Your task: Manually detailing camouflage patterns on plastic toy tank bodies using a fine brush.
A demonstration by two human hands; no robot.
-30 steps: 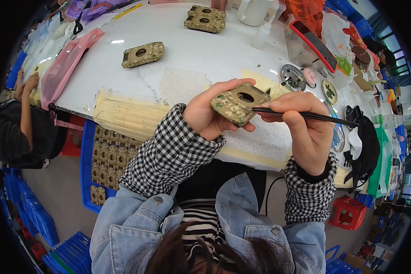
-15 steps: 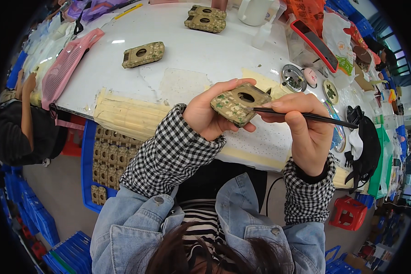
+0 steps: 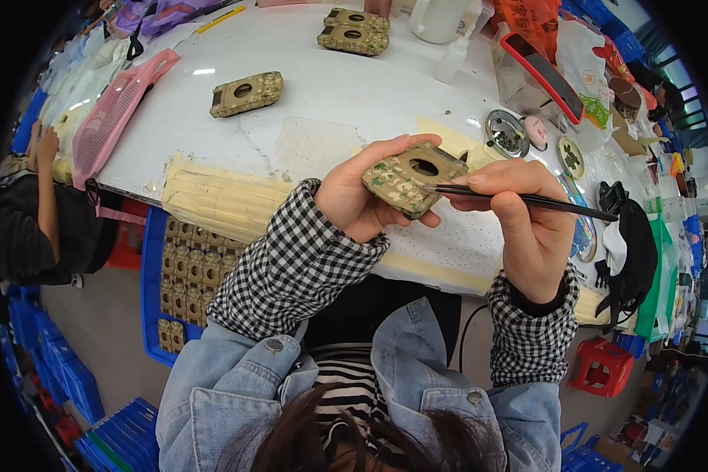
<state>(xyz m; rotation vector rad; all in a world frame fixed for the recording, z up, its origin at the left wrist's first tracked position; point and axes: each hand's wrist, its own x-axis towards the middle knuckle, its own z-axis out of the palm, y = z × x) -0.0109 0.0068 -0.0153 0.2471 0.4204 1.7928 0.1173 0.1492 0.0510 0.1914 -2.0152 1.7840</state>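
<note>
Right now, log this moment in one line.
left hand: holding camouflage part; right hand: gripping black tweezers; tweezer tips: at part

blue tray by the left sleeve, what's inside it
The blue tray holds rows of camouflage-patterned pieces, many with round openings. The checkered left sleeve and the table cover parts; contents there cannot be seen.

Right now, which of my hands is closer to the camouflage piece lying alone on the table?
Left. Your left hand, holding another camouflage piece, is right of the lone piece and nearer you; your right hand, with the black tool, is farther right.
</note>
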